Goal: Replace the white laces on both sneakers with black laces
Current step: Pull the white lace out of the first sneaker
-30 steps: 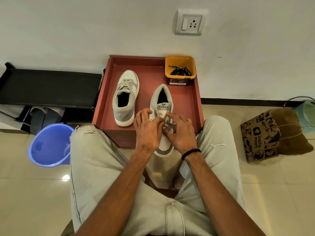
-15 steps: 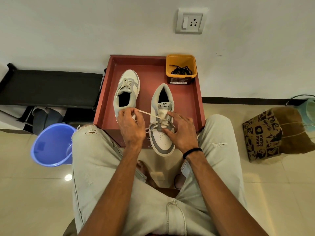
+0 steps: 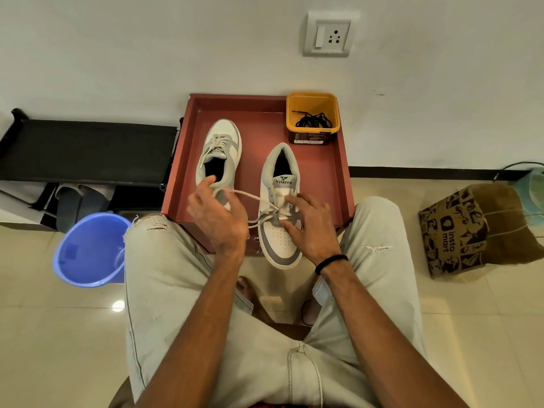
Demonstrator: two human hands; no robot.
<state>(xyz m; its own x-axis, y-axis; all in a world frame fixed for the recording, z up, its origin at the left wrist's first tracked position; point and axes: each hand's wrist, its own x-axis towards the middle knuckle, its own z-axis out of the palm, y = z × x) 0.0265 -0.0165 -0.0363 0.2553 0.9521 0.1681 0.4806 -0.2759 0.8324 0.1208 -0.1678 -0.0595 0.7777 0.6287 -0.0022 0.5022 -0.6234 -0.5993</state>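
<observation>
White lace [image 3: 253, 198] runs taut and leftward from the near sneaker [image 3: 279, 213] on the red tray [image 3: 341, 172] to the pinching left hand [image 3: 217, 216], while the right hand [image 3: 312, 228] presses spread fingers on the sneaker.

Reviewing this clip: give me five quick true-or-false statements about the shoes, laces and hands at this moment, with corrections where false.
1. The left hand pulls a white lace out sideways from the near sneaker. True.
2. The far sneaker already has black laces. False: its laces are white.
3. The black laces lie in the yellow tub. True.
4. The right hand is reaching into the tub. False: it rests on the near sneaker.
5. Both sneakers point the same way. False: the near one's toe points to the person, the far one's to the wall.
</observation>
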